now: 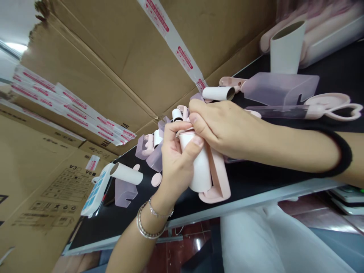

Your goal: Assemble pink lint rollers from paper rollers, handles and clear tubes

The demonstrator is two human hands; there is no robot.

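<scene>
A white tube [199,170] lies against a long pink holder [219,178], tilted above the front edge of the black table. My left hand [178,159] is wrapped round the upper part of the tube, its thumb on the near side. At the top end, my right hand [218,123] is closed, with thumb and fingers pressed at the pink end of the holder. What its fingertips touch is partly hidden. Beside my left hand, a small pink disc [156,179] rests on the table.
Another white tube [126,173], a translucent purple cover [125,193] and a blue-and-white case [96,191] lie at the left. Further right are a standing tube [287,49], a purple cover [281,87] and a heart-shaped pink part [345,112]. Cardboard [113,57] rises behind the table [250,185].
</scene>
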